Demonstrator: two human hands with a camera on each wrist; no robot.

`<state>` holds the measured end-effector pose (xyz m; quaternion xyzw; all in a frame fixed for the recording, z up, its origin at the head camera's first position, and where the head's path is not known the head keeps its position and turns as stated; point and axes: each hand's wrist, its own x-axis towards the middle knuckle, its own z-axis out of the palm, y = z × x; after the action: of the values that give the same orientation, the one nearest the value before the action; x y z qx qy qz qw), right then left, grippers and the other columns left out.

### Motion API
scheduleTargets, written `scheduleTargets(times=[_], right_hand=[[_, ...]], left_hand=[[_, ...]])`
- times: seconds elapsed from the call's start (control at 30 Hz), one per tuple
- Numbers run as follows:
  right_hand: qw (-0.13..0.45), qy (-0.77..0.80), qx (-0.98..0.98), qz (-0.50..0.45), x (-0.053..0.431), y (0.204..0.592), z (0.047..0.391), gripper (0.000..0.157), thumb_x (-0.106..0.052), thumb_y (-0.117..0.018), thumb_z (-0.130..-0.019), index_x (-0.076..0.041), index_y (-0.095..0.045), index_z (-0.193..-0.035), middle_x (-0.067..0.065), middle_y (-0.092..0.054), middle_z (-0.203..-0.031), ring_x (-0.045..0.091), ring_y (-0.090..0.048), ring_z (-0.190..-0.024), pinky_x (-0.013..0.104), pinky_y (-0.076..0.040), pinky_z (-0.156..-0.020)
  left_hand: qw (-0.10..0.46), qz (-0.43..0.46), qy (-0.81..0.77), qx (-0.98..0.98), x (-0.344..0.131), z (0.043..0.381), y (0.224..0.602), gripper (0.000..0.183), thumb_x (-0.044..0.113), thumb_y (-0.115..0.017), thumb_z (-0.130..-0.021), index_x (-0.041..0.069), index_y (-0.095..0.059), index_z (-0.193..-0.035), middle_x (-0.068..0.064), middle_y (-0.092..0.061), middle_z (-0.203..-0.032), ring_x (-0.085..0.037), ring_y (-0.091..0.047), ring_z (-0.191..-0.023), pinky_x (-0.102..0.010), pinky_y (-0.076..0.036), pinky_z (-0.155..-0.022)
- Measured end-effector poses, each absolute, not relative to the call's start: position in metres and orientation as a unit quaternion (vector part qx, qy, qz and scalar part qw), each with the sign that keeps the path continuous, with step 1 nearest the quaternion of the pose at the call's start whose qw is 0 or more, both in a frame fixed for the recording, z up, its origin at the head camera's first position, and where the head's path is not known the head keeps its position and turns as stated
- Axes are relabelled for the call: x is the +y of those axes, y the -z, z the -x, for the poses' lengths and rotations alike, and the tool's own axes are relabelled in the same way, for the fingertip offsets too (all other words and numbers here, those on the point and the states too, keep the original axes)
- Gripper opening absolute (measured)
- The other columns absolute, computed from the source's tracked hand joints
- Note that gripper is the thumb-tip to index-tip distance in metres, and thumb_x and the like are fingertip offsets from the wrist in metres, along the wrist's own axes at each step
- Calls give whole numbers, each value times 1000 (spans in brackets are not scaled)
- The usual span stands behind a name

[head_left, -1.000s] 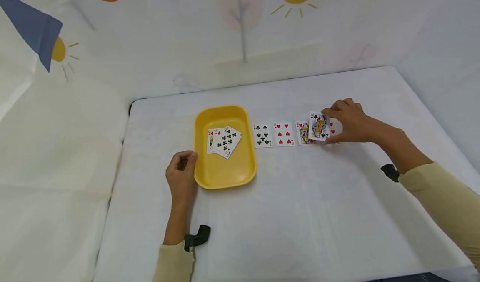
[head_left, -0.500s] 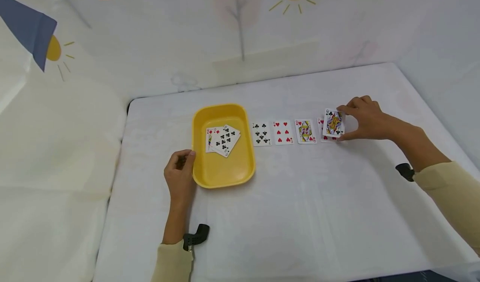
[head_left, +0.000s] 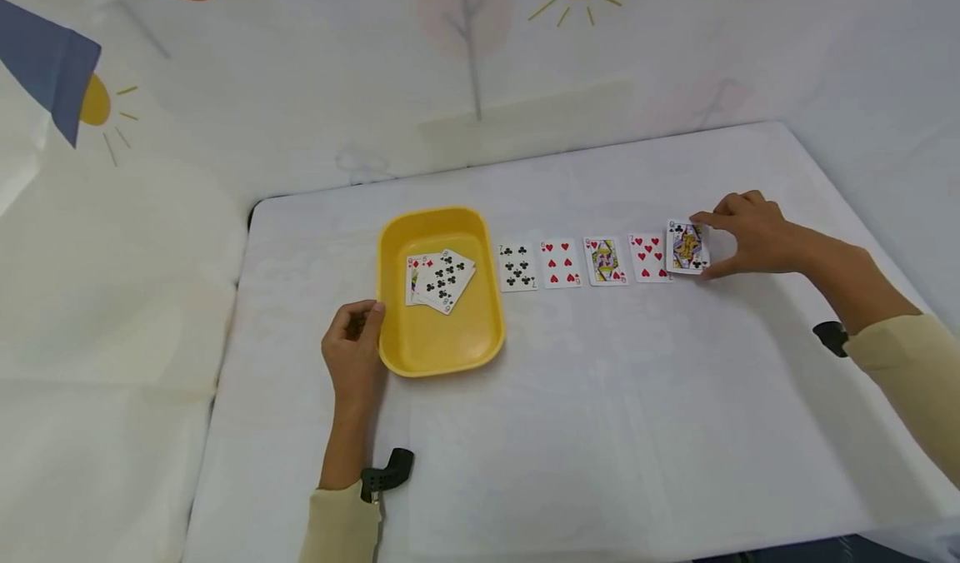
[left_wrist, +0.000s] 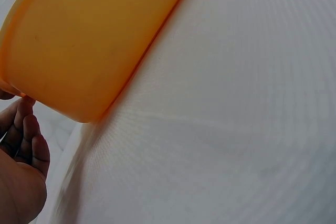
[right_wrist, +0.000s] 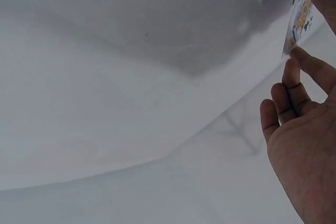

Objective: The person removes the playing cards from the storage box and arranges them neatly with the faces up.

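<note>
My left hand [head_left: 354, 346] pinches the left rim of a yellow plastic tray [head_left: 442, 355]; in the left wrist view its curled fingers [left_wrist: 29, 135] sit at the rim's underside. Inside the tray, a clubs playing card [head_left: 447, 281] overlaps red-marked diamond cards [head_left: 411, 278]. My right hand [head_left: 761, 234] holds a queen of clubs [head_left: 687, 248] between thumb and fingers by its top and bottom edges. This card is at the right end of a face-up row, close beside a seven of hearts [head_left: 648, 257]. In the right wrist view the card [right_wrist: 303, 17] shows edge-on.
Leftward along the row lie a queen of hearts [head_left: 606, 261], a six of hearts [head_left: 561, 263] and a seven of clubs [head_left: 517, 266] right by the tray. White cloth covers the table [head_left: 570, 430]. A printed pale curtain [head_left: 300, 88] hangs behind the far edge.
My right hand has carried the queen of clubs rightward, from over the queen of hearts, across the seven of hearts, to the row's right end. My left hand stays on the tray rim.
</note>
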<state>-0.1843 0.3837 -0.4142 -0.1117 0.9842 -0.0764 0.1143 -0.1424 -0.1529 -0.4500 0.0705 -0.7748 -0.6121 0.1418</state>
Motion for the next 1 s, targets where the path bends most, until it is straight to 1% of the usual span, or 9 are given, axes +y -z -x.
scheduleTargets(times=[0.33, 0.67, 1.0], right_hand=[[139, 61, 983, 101, 400, 414, 187, 95, -41, -93, -65, -5, -50, -143, 28, -46, -123, 52, -31, -121, 65, -33, -91], [150, 60, 982, 99, 400, 419, 185, 94, -37, -93, -65, -6, -51, -144, 27, -45, -123, 51, -31, -120, 66, -33, -92], [157, 54, 981, 99, 399, 423, 186, 96, -38, -92, -65, -7, -50, -144, 27, -45, -123, 51, -31, -119, 66, -34, -91]], left_hand=[[144, -79, 609, -776, -152, 141, 449, 20, 13, -65, -97, -5, -69, -106, -12, -62, -93, -17, -53, -79, -20, -45, -70], [146, -74, 611, -775, -155, 141, 453, 22, 14, -66, -97, -5, -69, -107, -10, -63, -92, -17, -54, -79, -21, -45, -70], [146, -69, 610, -776, -156, 140, 452, 22, 15, -65, -98, -5, -68, -107, -9, -62, -92, -17, -53, -79, -20, -45, -69]])
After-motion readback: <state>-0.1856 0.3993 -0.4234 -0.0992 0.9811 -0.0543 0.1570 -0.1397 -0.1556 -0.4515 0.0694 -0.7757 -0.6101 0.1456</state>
